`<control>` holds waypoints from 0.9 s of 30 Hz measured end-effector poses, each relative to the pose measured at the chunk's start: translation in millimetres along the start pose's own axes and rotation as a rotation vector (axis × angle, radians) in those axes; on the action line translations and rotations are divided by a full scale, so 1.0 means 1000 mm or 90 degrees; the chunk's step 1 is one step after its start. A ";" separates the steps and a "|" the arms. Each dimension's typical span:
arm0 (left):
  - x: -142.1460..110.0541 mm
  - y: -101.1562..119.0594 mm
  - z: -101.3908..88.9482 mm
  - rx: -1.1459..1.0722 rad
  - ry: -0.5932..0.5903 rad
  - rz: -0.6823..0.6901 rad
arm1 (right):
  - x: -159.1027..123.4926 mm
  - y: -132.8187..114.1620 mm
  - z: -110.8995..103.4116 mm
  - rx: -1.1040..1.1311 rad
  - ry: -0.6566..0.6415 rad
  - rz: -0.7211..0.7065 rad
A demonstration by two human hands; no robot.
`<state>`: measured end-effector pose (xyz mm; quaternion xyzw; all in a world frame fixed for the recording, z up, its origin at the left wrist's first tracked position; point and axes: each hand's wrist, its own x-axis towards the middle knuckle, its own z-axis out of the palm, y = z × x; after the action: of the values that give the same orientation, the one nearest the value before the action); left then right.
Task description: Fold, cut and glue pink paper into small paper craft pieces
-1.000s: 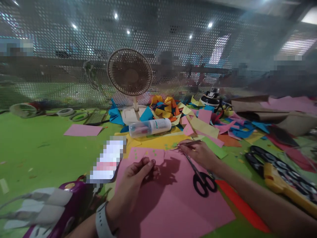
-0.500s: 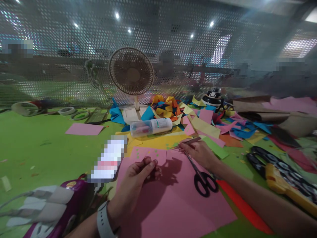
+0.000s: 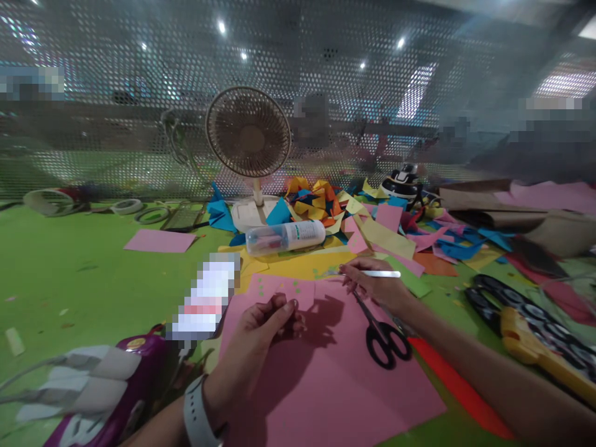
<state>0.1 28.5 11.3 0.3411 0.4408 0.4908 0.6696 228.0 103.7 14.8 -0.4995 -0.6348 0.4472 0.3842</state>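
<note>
Hands apart, both low over a large flat pink paper sheet [image 3: 344,397] on the green worktop [image 3: 93,292]. Right hand [image 3: 377,285]: fingertips bunched, pinching a slim shiny silver tool [image 3: 384,274] (looks like tweezers, jaws too small to read), tip over small green paper specks [image 3: 319,272] on a yellow paper sheet [image 3: 288,264]. Left hand [image 3: 261,332]: fingers curled in, thumb tip at forefinger, right by a small pink paper card [image 3: 289,287] with green dots. Card is at the far edge of the pink sheet; can't tell whether the left fingers pinch it or just rest against it. Pale wristband [image 3: 198,413] on left wrist. Black-handled metal scissors [image 3: 371,315] on the pink sheet, blades running toward the right hand. Clear-and-white cylindrical plastic bottle [image 3: 298,236] lies beyond.
</note>
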 end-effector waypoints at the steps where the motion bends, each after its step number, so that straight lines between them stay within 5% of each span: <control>1: 0.000 0.000 0.000 0.001 -0.001 0.001 | 0.000 0.001 0.000 0.005 0.014 -0.005; 27: 0.001 -0.003 -0.001 -0.003 -0.016 0.009 | 0.007 0.025 0.004 0.119 0.013 0.012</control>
<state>0.0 28.6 7.9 0.3488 0.4287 0.4919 0.6728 230.2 112.5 -10.3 -0.4720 -0.5816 0.5028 0.4313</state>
